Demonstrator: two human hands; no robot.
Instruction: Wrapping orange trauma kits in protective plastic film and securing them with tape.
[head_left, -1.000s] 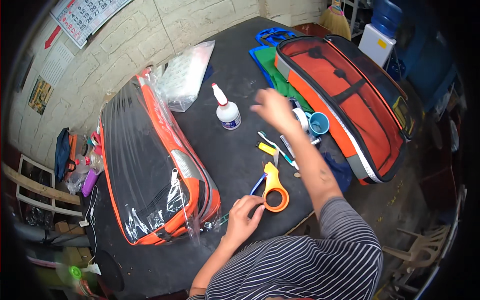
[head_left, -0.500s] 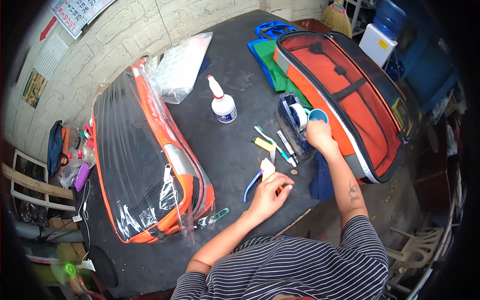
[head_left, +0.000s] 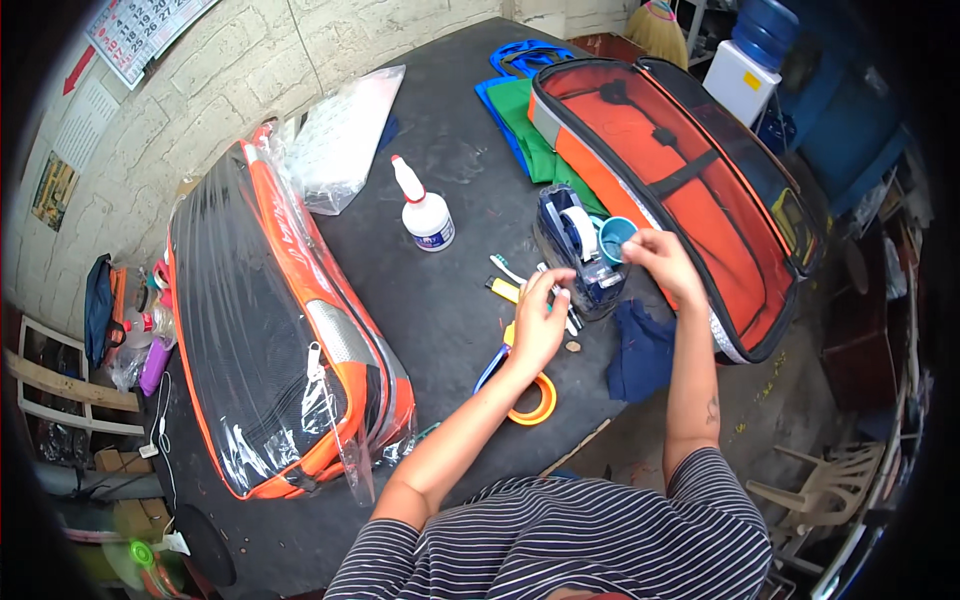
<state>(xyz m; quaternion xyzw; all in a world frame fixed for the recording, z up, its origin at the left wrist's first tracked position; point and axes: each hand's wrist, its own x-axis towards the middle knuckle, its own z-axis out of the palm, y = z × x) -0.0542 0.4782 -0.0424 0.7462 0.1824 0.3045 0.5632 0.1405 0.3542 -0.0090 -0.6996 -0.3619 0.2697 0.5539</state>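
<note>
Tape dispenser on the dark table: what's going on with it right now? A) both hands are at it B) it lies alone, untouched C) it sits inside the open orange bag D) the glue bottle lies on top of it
A: the left hand is at the front end of the blue tape dispenser and the right hand is at its right side, while the glue bottle stands apart to its left.

Glossy plastic tape dispenser [head_left: 575,245], matt tabletop [head_left: 460,300]
</note>
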